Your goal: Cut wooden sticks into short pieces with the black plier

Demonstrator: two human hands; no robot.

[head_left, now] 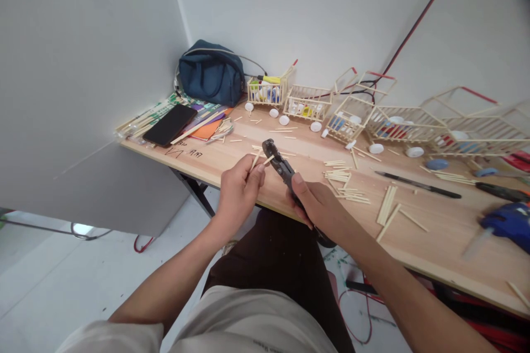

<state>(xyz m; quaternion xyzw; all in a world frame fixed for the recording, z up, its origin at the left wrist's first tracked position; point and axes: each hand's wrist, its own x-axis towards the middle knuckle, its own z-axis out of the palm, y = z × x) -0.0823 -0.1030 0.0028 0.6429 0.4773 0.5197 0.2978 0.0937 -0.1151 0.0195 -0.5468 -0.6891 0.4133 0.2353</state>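
Observation:
My left hand (241, 187) pinches thin wooden sticks (255, 160) between thumb and fingers above the table's front edge. One of the sticks points right, its end at the head of a black plier-like hand tool (283, 170). My right hand (317, 199) is wrapped round that tool's handles, with the head tilted up and to the left. Whether the jaws touch the stick, I cannot tell. Short cut sticks (337, 172) lie in loose piles right of the tool, beside a row of longer pieces (386, 205).
Several small stick-built carts (267, 91) with white wheels line the wall. At the left are a blue bag (212, 73), a black phone (170, 124) and a stick bundle (141, 121). A black pen (418, 184) and a blue glue gun (508, 225) lie at the right.

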